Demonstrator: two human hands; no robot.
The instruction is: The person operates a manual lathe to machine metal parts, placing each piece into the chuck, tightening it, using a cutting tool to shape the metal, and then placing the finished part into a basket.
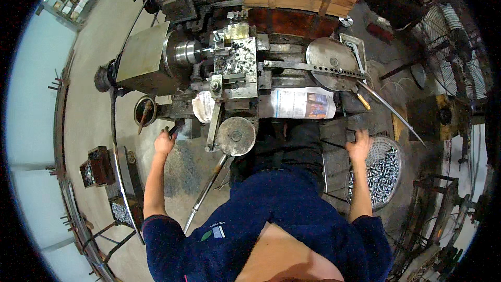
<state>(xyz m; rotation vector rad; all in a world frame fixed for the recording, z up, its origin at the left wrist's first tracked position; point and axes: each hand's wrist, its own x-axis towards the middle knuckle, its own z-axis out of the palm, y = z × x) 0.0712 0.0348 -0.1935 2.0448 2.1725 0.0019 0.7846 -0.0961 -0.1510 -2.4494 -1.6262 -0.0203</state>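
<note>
My left hand (164, 142) is closed at the left front of a small metal lathe (237, 62), by a dark, handle-like piece. What it grips there is too dark to make out. My right hand (358, 147) hangs with its fingers apart and nothing in them. It is over the left rim of a round mesh basket (397, 169), which holds many small shiny metal parts (381, 180). The lathe's chuck (187, 52) faces a tool block and a slide scattered with dark chips.
Two round plates with levers, one at front (236, 137) and one at right (334, 61), jut from the machine. Printed paper (300, 103) lies along its front. A pot with a brush (144, 112) stands left, parts boxes (96, 167) lower left, a fan (449, 47) far right.
</note>
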